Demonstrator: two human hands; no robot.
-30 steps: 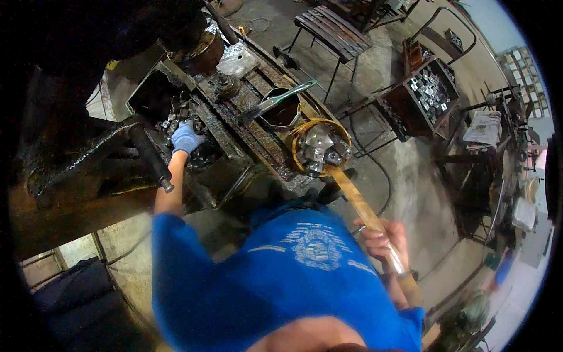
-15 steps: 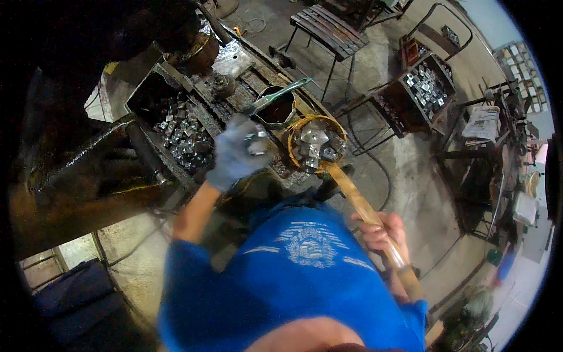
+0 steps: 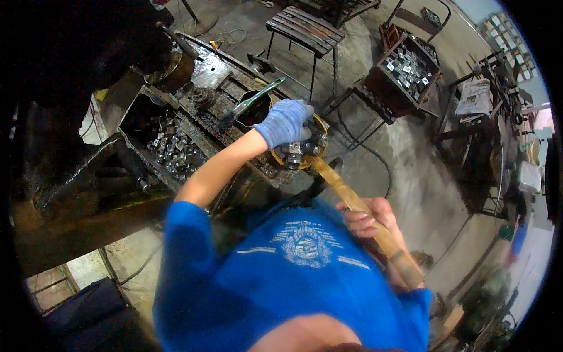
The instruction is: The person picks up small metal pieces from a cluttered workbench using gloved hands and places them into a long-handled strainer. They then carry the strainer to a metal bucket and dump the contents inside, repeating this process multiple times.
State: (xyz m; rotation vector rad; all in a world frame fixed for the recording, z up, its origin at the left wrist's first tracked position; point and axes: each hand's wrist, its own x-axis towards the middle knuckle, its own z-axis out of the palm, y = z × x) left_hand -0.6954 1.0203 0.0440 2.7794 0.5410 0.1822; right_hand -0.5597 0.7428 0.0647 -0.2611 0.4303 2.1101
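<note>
My left hand (image 3: pixel 285 124), in a blue-grey glove, reaches over a round container with a yellow rim (image 3: pixel 324 126). Its fingers curl down around metal pieces there, and the fingertips are hidden. Small shiny metal blocks (image 3: pixel 293 154) fill the container's near part. My bare right hand (image 3: pixel 370 218) is wrapped around a long flat wooden handle (image 3: pixel 340 186), which runs from the container's near edge back toward my right forearm. Just left of the gloved hand stands a dark pot (image 3: pixel 249 114), with a green-handled brush (image 3: pixel 264 92) lying across it.
A metal bin (image 3: pixel 134 117) of loose metal blocks stands at the left, beside an oily machine table (image 3: pixel 212 66). At the far right a box (image 3: pixel 407 70) holds more blocks. A slatted stool (image 3: pixel 305 29) stands beyond the table; a cable (image 3: pixel 381 164) crosses the floor.
My left hand has moved right, from between the bin and the pot to over the round container. My right hand still grips the wooden handle. The whole view has shifted slightly.
</note>
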